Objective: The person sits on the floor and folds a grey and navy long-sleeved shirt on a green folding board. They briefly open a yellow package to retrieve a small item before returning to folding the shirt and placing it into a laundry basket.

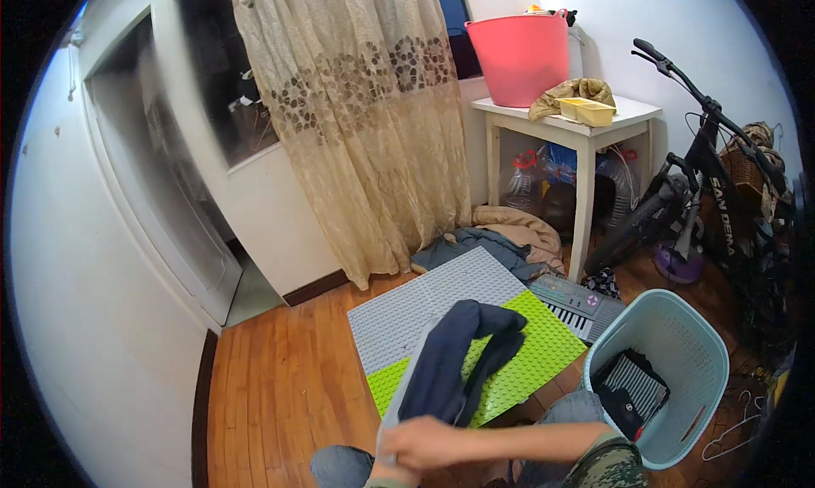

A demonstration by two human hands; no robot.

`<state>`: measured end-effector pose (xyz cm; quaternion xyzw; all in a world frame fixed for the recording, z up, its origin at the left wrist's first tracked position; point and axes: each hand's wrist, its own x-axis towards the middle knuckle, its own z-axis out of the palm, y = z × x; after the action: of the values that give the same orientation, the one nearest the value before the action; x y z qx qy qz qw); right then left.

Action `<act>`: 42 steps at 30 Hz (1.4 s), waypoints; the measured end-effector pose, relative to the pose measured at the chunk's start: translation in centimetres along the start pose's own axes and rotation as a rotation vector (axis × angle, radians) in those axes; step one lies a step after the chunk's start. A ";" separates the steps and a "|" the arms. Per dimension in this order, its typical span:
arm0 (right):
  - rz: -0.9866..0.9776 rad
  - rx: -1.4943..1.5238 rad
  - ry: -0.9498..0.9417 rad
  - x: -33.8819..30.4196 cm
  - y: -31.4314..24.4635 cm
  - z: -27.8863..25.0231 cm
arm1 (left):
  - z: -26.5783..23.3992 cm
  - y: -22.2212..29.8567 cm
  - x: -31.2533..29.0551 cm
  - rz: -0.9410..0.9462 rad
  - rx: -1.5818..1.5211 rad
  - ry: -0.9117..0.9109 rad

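Observation:
A dark navy garment [435, 371] with a light grey edge stretches over a studded baseplate-topped board [543, 339], half grey and half lime green. Two long, narrow parts of it bend round at the far end, like legs or sleeves; its exact kind is unclear. My right hand [431, 442] is closed on the garment's near end, its forearm crossing from the right under a camouflage sleeve. Of my left hand [396, 471] only a little skin shows, close below the right one; its fingers are hidden.
A pale blue laundry basket [666, 318] with dark and striped clothes stands at right. Behind it lie a keyboard [579, 308] and a hanger [734, 427]. A white table [586, 148] carries a pink tub [519, 62]. A black bicycle [700, 161] leans farther right.

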<state>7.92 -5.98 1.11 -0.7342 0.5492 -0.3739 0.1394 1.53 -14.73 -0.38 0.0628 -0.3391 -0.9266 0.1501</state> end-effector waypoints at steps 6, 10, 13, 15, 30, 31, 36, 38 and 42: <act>0.108 -0.048 0.135 0.0 -1.0 -4.1 | 1.3 1.2 3.1 0.136 0.195 -0.030; 0.386 -0.430 0.782 0.0 4.1 -8.0 | 1.6 0.7 3.7 0.169 0.263 -0.027; 0.399 -0.408 0.697 0.4 5.7 -7.4 | 1.9 1.4 3.4 0.197 0.320 -0.018; 0.394 -0.280 0.634 0.1 6.1 -7.4 | 2.3 1.6 3.8 0.214 0.335 -0.020; 0.320 0.818 0.071 -0.1 1.6 -6.1 | 1.9 2.7 3.5 0.290 0.534 0.013; 0.322 0.622 0.136 0.0 2.0 -6.8 | 1.7 2.7 3.3 0.291 0.564 0.010; 0.778 1.125 0.786 -0.5 8.1 -12.2 | 0.5 1.7 0.6 0.197 0.912 -0.058; 0.809 1.435 1.104 -4.0 15.1 -13.9 | 2.9 0.9 0.2 0.256 1.245 -0.374; 0.786 1.451 1.429 -10.9 22.1 -17.5 | -3.1 4.9 -6.8 0.109 1.208 -0.530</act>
<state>-21.12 -0.39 -4.89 0.1362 0.3483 -0.8784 0.2977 9.82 -17.95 0.52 -0.1114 -0.8273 -0.5487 0.0465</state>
